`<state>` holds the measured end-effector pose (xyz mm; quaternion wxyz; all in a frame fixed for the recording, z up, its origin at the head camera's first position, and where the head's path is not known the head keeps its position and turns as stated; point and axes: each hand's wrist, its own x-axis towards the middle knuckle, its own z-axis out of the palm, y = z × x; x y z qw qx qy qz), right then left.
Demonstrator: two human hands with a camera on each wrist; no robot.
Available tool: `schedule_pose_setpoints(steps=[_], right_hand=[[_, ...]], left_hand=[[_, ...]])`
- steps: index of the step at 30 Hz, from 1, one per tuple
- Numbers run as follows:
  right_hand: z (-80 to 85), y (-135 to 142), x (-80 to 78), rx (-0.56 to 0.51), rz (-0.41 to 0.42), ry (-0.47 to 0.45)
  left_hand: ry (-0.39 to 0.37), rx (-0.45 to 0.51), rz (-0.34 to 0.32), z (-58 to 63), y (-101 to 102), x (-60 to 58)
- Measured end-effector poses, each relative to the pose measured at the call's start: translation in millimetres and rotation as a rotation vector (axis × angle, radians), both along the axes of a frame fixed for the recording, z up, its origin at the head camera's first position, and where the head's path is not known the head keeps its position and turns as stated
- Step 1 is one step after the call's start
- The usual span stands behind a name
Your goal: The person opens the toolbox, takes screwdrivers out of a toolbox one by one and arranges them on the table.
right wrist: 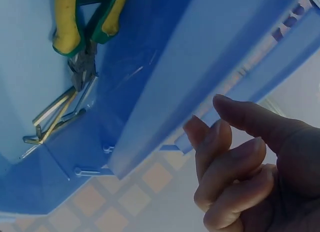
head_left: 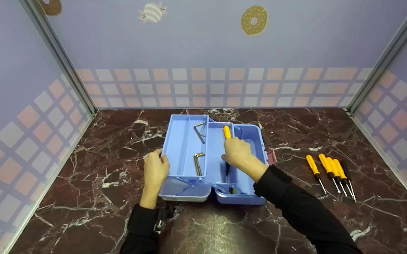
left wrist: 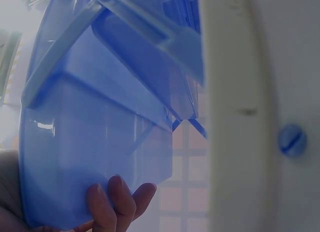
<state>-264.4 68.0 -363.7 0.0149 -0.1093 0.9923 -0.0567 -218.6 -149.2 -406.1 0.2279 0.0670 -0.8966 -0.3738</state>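
Observation:
A blue toolbox stands with its folding trays spread. My left hand grips the outer edge of the left tray, thumb on the rim and fingers curled underneath. Two L-shaped hex keys lie in that tray. My right hand is over the middle tray, partly hiding a yellow-handled screwdriver in it. In the right wrist view its fingers are loosely bent, with a gap to the thumb and nothing visible between. Yellow-green pliers and more hex keys lie inside the toolbox.
To the right, several yellow-handled screwdrivers and a black-handled one lie on the dark marbled table. A small reddish latch sticks out from the toolbox's right side. Patterned walls enclose the table.

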Motion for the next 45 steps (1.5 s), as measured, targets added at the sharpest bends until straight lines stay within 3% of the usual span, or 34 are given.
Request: schedule_pose_setpoints(steps=[11,20,27,36,40,45], right_hand=[[-13.9,-8,0.7,0.037,0.009,0.063],[-15.1,-9,4.7,0.039,0.041,0.096],[-4.0,-2,3.3,-0.13,0.045,0.04],[22.3,13,5.4,-0.421,0.101,0.107],[34.8,27,4.9,-0.472,0.115,0.168],[43.0,55,2.6,-0.482,0.046,0.167]], left_hand=[[0.014,-0.003,-0.003,0.1,0,0.0],[0.006,-0.008,-0.004,0.4,1,0.3],[0.007,-0.002,-0.003,0.8,0,0.2],[-0.009,-0.001,-0.004,-1.2,0,-1.6],[-0.017,-0.003,0.0,-1.3,0,-1.5],[-0.015,-0.005,0.0,-1.0,0,-1.3]])
